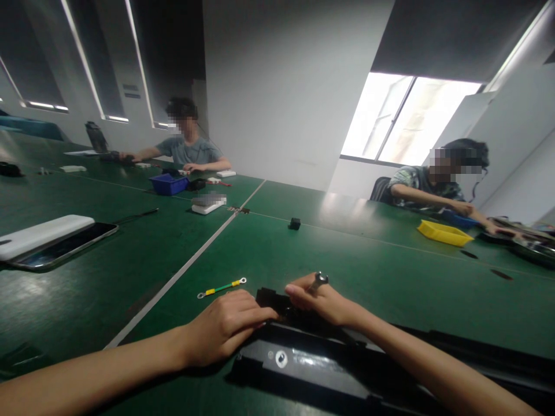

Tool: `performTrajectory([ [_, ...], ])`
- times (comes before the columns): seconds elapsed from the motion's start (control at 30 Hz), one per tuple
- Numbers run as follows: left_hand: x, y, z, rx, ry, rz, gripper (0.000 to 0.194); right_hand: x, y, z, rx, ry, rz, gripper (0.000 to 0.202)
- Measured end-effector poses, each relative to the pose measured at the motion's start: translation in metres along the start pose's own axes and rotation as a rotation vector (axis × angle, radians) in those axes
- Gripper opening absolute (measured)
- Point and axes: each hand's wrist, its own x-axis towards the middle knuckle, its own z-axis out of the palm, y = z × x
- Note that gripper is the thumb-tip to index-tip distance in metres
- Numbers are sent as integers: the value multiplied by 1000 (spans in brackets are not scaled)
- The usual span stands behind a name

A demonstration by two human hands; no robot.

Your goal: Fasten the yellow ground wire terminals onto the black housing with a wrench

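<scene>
A long black housing [329, 361] with a shiny face and a round screw-like fitting [281, 359] lies on the table before me. My left hand [229, 326] is closed at its far left end, index finger reaching to the dark end section; the fingertips are partly hidden. My right hand [323, 300] is closed around a wrench-like metal tool [321, 279], whose rounded head sticks up above the fist. The tool's lower end is hidden near the same end section. Beyond my left hand lies a short green-and-yellow cable [222, 288] with a ring terminal at each end.
The green table [243, 248] carries a small black block [295, 223], a phone [65, 245] beside a white case [47, 231], and a white box [208, 203]. Farther back are a blue bin [169, 184] and a yellow bin [444, 233]. Two people sit working across the table.
</scene>
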Motion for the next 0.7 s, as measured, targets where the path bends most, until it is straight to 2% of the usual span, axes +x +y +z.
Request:
performTrajectory([
  [0.7,-1,-2,1,-16,-8,-5,34,-1,-1,0,18,6,8,54],
])
